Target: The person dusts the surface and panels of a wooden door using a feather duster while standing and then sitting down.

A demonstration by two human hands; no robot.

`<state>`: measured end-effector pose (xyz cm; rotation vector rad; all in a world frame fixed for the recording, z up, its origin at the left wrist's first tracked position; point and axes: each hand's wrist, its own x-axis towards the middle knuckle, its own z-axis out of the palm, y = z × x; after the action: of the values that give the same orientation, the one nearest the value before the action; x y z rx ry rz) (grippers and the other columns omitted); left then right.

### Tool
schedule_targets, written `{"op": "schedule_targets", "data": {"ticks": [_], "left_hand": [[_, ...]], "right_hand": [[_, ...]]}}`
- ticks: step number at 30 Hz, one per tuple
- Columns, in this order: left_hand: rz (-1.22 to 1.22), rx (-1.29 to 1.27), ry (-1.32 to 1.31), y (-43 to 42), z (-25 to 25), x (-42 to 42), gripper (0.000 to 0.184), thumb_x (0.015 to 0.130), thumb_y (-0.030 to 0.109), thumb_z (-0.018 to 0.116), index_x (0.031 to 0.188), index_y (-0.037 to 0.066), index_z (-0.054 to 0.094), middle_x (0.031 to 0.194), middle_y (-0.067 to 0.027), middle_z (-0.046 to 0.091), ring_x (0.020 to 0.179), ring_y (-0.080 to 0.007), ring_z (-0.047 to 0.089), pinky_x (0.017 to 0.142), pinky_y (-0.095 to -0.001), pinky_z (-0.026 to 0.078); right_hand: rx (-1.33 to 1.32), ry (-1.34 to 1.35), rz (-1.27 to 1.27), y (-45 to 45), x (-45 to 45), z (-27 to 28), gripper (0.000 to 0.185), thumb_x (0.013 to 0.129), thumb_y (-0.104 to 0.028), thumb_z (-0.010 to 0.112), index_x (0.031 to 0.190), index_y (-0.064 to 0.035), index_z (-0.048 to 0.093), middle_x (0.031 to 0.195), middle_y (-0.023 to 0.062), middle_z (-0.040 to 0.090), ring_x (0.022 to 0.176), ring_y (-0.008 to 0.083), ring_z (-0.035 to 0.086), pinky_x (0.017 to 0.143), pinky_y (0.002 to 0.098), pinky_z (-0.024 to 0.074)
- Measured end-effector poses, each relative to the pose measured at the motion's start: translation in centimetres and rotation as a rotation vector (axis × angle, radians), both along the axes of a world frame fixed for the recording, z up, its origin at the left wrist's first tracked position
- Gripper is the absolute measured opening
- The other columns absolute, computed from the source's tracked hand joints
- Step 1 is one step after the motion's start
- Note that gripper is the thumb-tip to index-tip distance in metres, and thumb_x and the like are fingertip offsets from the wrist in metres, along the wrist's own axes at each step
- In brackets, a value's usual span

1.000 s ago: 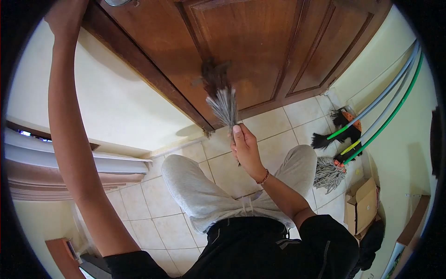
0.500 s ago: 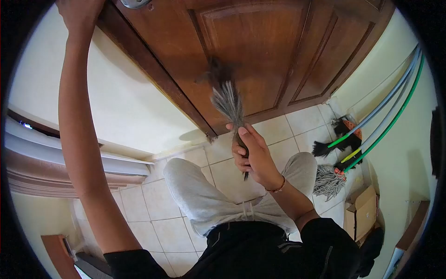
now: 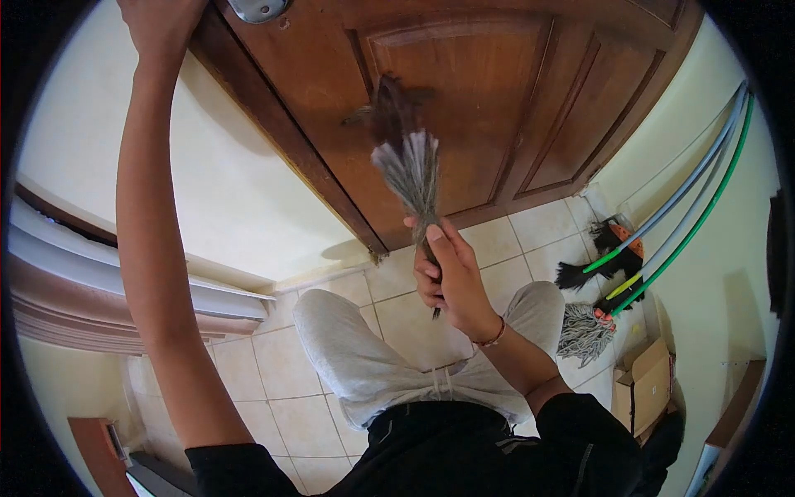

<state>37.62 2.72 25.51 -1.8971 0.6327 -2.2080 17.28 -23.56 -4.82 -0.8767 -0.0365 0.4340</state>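
Observation:
My right hand (image 3: 451, 273) is wrapped round the handle of a feather duster (image 3: 410, 178), in the middle of the view. The duster points up at the brown panelled door (image 3: 464, 99); its grey plumes fan out, and the dark feathers at its tip are blurred against the wood. Whether the tip presses on the panel I cannot tell. At the upper left, my left hand (image 3: 161, 29) reaches up by the door frame (image 3: 240, 83). Its fingers are cut off by the view's top edge. A metal door lock plate (image 3: 258, 7) shows just right of it.
Against the right wall lean brooms and a mop with blue-grey and green handles (image 3: 704, 203); the grey mop head (image 3: 586, 331) rests on the tiled floor (image 3: 286, 414). An open cardboard box (image 3: 644, 389) stands nearer. A curtain (image 3: 108, 302) hangs at the left.
The duster's plumes have spread wider and its dark tip has shifted on the view of the door. My left arm sits slightly farther right and lower; more of the lock plate shows.

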Motion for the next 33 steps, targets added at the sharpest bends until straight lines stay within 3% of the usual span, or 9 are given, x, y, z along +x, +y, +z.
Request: {"op": "schedule_targets", "data": {"ticks": [9,21,25,29,32,33], "left_hand": [[-0.061,-0.037,0.078,-0.4,-0.2,-0.9,0.043,0.101,0.029,0.057,0.139,0.008,0.057,0.157,-0.0083,0.050,0.150,-0.0337,0.035,0.122,-0.0500,0.028],[-0.068,-0.032,0.083,-0.4,-0.4,-0.9,0.044,0.101,0.029,0.057,0.139,0.007,0.057,0.156,-0.0094,0.050,0.150,-0.0348,0.036,0.122,-0.0497,0.028],[-0.077,-0.020,0.066,-0.6,-0.3,-0.9,0.042,0.100,0.027,0.057,0.138,0.006,0.057,0.156,-0.0093,0.051,0.149,-0.0352,0.036,0.122,-0.0496,0.029],[-0.064,-0.017,0.057,-0.5,-0.3,-0.9,0.042,0.100,0.024,0.058,0.138,0.006,0.057,0.156,-0.0094,0.051,0.149,-0.0355,0.036,0.122,-0.0492,0.029],[-0.030,-0.011,0.061,-0.6,-0.3,-1.0,0.042,0.100,0.023,0.058,0.138,0.006,0.057,0.156,-0.0099,0.050,0.150,-0.0355,0.036,0.122,-0.0490,0.029],[-0.015,-0.009,0.054,-0.5,-0.2,-0.9,0.042,0.100,0.023,0.058,0.138,0.006,0.057,0.156,-0.0101,0.050,0.150,-0.0355,0.036,0.122,-0.0490,0.029]], "right_hand": [[-0.032,-0.092,0.031,-0.2,1.2,3.4,0.037,0.113,-0.037,0.042,0.138,-0.0119,0.054,0.068,-0.0071,0.036,0.046,0.0016,0.025,0.040,0.0217,0.0207],[-0.166,-0.224,-0.127,0.3,2.0,4.5,0.039,0.113,-0.038,0.042,0.138,-0.0109,0.054,0.064,-0.0075,0.032,0.044,0.0010,0.024,0.038,0.0214,0.0188],[-0.088,-0.258,-0.275,0.2,2.1,4.8,0.038,0.113,-0.037,0.041,0.134,-0.0102,0.058,0.064,-0.0076,0.032,0.044,0.0010,0.023,0.039,0.0210,0.0180],[-0.108,-0.285,-0.130,-0.8,2.5,5.8,0.041,0.113,-0.041,0.042,0.133,-0.0090,0.058,0.063,-0.0076,0.030,0.044,0.0012,0.023,0.039,0.0217,0.0178],[-0.015,-0.223,-0.243,-0.1,2.7,5.6,0.041,0.112,-0.042,0.043,0.132,-0.0089,0.058,0.063,-0.0076,0.030,0.044,0.0014,0.023,0.039,0.0221,0.0178],[-0.023,-0.223,-0.177,-0.2,2.9,5.8,0.041,0.112,-0.042,0.043,0.131,-0.0089,0.059,0.063,-0.0077,0.030,0.044,0.0015,0.023,0.039,0.0221,0.0178]]}}
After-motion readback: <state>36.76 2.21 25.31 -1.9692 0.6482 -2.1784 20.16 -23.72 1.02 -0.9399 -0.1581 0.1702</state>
